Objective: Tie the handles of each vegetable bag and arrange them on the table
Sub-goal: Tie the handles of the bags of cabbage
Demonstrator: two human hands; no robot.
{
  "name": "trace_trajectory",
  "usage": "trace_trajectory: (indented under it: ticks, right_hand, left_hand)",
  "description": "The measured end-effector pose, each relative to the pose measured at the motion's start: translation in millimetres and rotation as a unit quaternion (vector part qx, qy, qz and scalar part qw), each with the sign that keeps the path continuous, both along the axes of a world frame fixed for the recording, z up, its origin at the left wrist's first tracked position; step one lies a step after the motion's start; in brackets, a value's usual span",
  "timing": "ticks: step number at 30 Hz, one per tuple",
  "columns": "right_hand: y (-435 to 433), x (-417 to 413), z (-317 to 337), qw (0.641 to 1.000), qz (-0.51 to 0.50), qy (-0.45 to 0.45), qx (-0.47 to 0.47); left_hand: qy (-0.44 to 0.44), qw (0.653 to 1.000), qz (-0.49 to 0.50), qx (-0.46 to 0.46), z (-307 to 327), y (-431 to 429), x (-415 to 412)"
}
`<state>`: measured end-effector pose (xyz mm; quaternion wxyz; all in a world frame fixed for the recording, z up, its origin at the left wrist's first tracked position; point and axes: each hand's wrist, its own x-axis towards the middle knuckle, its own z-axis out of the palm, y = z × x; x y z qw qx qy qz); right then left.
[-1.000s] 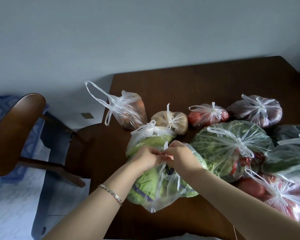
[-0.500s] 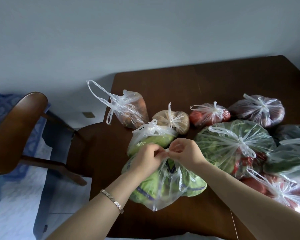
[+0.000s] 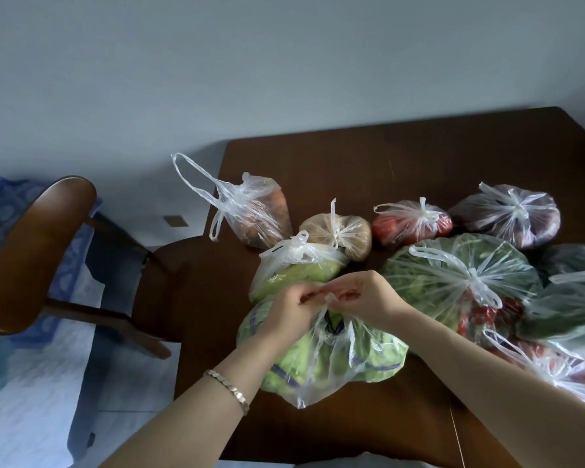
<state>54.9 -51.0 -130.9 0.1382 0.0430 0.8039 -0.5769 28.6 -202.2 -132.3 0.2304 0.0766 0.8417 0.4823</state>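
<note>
Now pinching the gathered top of the green vegetable bag [image 3: 321, 363] on the counter [image 3: 352, 163], left hand [image 3: 289, 310] and right hand [image 3: 368, 298] close together, fingers curled.

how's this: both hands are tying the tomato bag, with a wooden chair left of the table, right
Wrong bag: the head view shows the left hand and right hand tying the cabbage bag. The chair is left of the table.
</note>
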Motion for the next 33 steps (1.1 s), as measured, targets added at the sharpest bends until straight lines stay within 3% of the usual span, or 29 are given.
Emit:
trace_trajectory:
  ticks: [2, 5, 10, 14, 17, 19, 24, 27, 33]
  right_hand:
    - [-1, 5, -6, 0.993, 0.011, 0.081, 0.081]
    - [0, 9, -17, 0.952, 0.068, 0.219, 0.205]
    - [0, 7, -13, 0.907, 0.123, 0.282, 0.286]
    - [-4, 6, -13, 0.882, 0.126, 0.274, 0.363]
    - [-9, 3, -3, 0.901, 0.115, 0.189, 0.372]
    - [-9, 5, -1, 0.909, 0.107, 0.181, 0.359]
    - [-10, 23, -11, 0.915, 0.132, 0.158, 0.347]
    - [-5, 25, -11, 0.914, 0.145, 0.167, 0.34]
    - [5, -5, 14, 0.937, 0.236, -0.001, 0.259]
  left_hand:
    - [-0.063, 0.998, 0.012, 0.002, -1, -1, -3]
    - [-0.116, 0.993, 0.002, -0.033, 3, -4, -6]
    - [-0.13, 0.991, -0.007, -0.016, 7, -3, -13]
    - [-0.116, 0.993, -0.001, -0.034, 6, -4, -14]
    - [-0.108, 0.994, 0.02, -0.014, 6, -4, -12]
    - [-0.087, 0.996, 0.032, -0.014, 6, -5, -10]
    - [0.028, 0.993, 0.019, -0.114, -7, -6, -8]
    - [0.034, 0.987, 0.042, -0.15, -11, 1, -6]
    - [-0.032, 0.986, -0.001, -0.162, 8, -9, -19]
